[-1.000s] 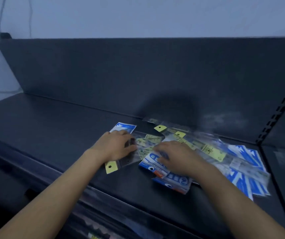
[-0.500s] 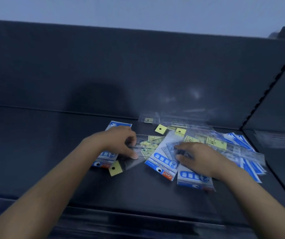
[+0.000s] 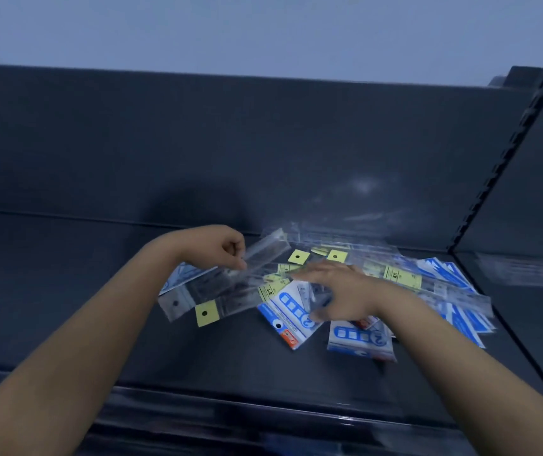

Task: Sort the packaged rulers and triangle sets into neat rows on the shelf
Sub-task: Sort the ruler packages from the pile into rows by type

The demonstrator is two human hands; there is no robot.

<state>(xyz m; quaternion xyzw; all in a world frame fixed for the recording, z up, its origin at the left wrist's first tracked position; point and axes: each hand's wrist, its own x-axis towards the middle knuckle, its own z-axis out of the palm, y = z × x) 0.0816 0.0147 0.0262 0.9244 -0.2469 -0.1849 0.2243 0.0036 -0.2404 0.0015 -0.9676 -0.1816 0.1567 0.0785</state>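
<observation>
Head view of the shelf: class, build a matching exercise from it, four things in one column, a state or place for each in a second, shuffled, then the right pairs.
Column one:
1 left hand
2 right hand
3 nearest yellow tag
4 orange patch

Column two:
A fingers straight, over the pile
B on the corner of a blue-and-white pack
C pierced by a dark round hole
D curled, pinching a clear ruler pack

Pairs: 1-D; 2-A; 3-C; 4-B

Near the frame's centre a clear ruler packet [image 3: 266,249] is pinched by the left hand [image 3: 225,250], while the right hand [image 3: 342,291] is spread over jumbled packets [image 3: 444,278] on the dark shelf [image 3: 66,291].
</observation>
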